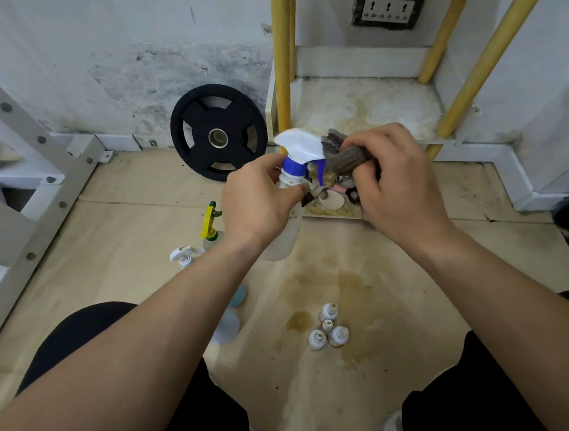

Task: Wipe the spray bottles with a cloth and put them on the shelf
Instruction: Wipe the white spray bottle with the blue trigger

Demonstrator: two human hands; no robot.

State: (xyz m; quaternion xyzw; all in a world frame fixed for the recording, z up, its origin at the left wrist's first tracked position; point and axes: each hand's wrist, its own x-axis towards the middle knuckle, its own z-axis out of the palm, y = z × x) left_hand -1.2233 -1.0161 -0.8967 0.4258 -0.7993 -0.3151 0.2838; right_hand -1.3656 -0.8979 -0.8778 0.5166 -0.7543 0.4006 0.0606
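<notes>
My left hand (258, 204) grips a clear spray bottle (300, 152) by its neck; it has a white head and a blue collar and trigger. My right hand (393, 178) holds a bunched grey-brown cloth (343, 157) against the back of the spray head. Both are held above the floor in front of the low shelf (366, 105) with yellow posts. On the floor to the left stand a bottle with a yellow-green sprayer (209, 222) and one with a white sprayer (183, 256).
A black weight plate (217, 131) leans on the wall left of the shelf. Several small white bottles (329, 328) stand on the stained floor between my knees. Small odds and ends (333, 199) lie at the shelf's front edge. A white metal frame (14, 170) fills the left.
</notes>
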